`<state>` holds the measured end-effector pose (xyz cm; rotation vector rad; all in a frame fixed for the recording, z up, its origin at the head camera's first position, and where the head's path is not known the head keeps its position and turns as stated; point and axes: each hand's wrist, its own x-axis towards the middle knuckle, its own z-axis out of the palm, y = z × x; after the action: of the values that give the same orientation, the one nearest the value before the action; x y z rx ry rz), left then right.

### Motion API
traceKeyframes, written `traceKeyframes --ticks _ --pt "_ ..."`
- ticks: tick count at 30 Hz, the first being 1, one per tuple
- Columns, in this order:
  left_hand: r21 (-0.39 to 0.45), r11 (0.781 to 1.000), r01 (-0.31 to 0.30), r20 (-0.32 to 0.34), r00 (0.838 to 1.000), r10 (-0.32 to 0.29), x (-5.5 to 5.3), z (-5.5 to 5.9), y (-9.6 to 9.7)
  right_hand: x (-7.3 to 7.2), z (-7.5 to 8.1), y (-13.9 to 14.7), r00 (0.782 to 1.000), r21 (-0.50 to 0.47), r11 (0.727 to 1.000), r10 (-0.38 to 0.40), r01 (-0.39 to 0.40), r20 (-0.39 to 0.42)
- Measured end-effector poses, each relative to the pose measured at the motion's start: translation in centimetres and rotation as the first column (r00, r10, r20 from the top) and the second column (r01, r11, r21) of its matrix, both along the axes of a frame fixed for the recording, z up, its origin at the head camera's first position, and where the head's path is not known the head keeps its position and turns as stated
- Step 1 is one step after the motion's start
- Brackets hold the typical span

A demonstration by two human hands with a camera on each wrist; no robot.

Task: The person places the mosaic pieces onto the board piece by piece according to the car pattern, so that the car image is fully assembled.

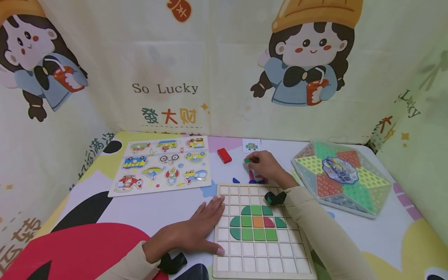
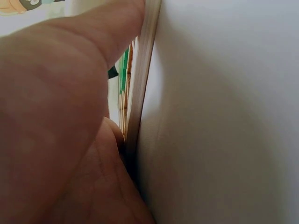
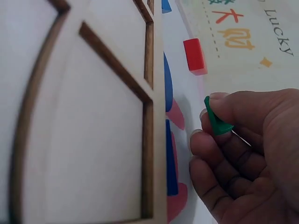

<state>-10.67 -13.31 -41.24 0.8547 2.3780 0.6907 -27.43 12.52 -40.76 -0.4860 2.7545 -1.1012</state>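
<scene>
My left hand point(image 1: 197, 229) rests along the left edge of a wooden grid board point(image 1: 265, 275), fingers spread and straight, the thumb on its rim. In the left wrist view, the board's side edge point(image 2: 142, 84) runs next to that hand. Green square and quarter-round tiles point(image 1: 256, 210) form a turtle-like shape on the grid, with an orange square point(image 1: 258, 221) and a red quarter-round tile point(image 1: 269, 222). Past the board's far edge, my right hand point(image 1: 264, 165) pinches a small green tile point(image 3: 217, 120) between thumb and fingers, above the table.
Blue tiles point(image 3: 172, 158) and red ones lie behind the board. A red box point(image 1: 224, 155) and a small pattern card point(image 1: 251, 146) are farther back. A vehicle picture puzzle point(image 1: 164, 165) lies left, a star-patterned hexagonal game board point(image 1: 341, 177) right.
</scene>
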Motion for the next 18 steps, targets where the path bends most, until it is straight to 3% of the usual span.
traceKeyframes --ticks 18 --pt "0.008 1.000 0.000 -0.008 1.000 0.000 0.0 0.0 0.0 1.6 1.3 1.5 0.997 -0.018 0.998 0.059 -0.058 0.047"
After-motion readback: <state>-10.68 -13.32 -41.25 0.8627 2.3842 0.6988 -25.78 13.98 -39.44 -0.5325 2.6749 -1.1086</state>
